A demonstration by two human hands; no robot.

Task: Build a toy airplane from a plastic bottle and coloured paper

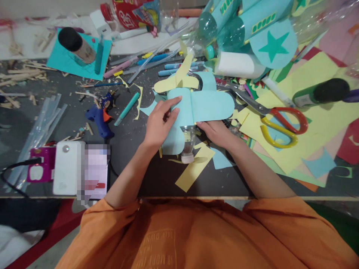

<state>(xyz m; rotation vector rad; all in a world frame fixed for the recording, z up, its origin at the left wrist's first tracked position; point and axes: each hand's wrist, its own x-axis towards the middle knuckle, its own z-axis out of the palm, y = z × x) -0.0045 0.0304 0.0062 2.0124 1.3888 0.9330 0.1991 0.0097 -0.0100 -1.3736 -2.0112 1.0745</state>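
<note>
A toy airplane (185, 108) made from a clear plastic bottle wrapped in light blue paper lies before me. Its bottle neck (187, 149) with a white cap points toward me. Yellow paper strips (179, 76) cross at its far end, and a rounded blue paper wing (214, 105) sticks out to the right. My left hand (161, 121) grips the left side of the paper wrap, thumb and forefinger bent on top. Beneath the right wing, my right hand (215, 131) holds the body from the side, its fingertips partly hidden by the paper.
Red-and-yellow scissors (283, 123) lie on coloured paper at right. On the left are a blue glue gun (101, 117), a teal marker (127, 109), glue sticks (42, 123), a white power bank (67, 168) and a phone (97, 168). More paper-covered bottles (249, 30) stand behind.
</note>
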